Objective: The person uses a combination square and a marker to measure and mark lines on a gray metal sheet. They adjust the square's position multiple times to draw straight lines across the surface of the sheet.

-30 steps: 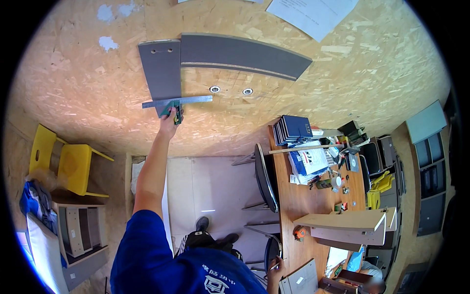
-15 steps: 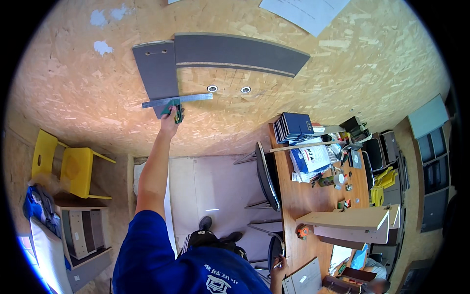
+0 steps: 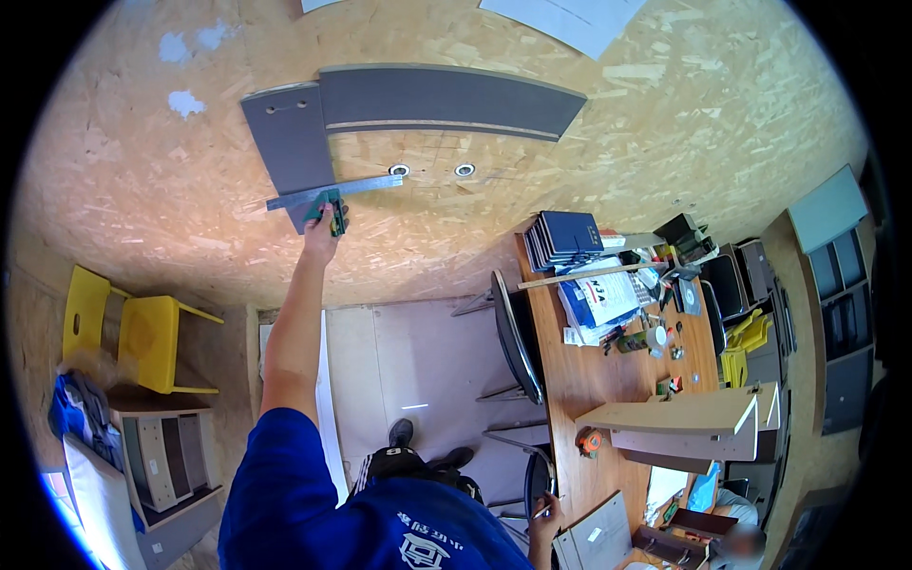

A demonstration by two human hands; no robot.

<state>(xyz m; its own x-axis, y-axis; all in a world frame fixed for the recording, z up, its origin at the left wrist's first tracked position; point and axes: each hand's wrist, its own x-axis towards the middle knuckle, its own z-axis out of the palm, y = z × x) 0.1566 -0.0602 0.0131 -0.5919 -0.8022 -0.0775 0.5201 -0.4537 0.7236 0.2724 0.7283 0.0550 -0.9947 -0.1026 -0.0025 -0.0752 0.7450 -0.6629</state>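
My left hand reaches far forward, fingers closed round the green head of a combination square. The square's metal blade lies across the lower end of a short grey board and sticks out past its right edge. Two holes show near that board's top. A long grey board meets its upper right side, and both lie against a chipboard wall. At the lower right, low beside the table, my right hand is closed on a thin pen-like stick.
A wooden table on the right bears dark blue books, papers, a tape measure and pale panels. Black chairs stand along its near side. At left are a yellow chair and a small cabinet. Another person sits lower right.
The view has shifted a little, so the wall and boards appear slightly farther left. My left hand keeps the square across the short board; my right hand still holds the thin stick.
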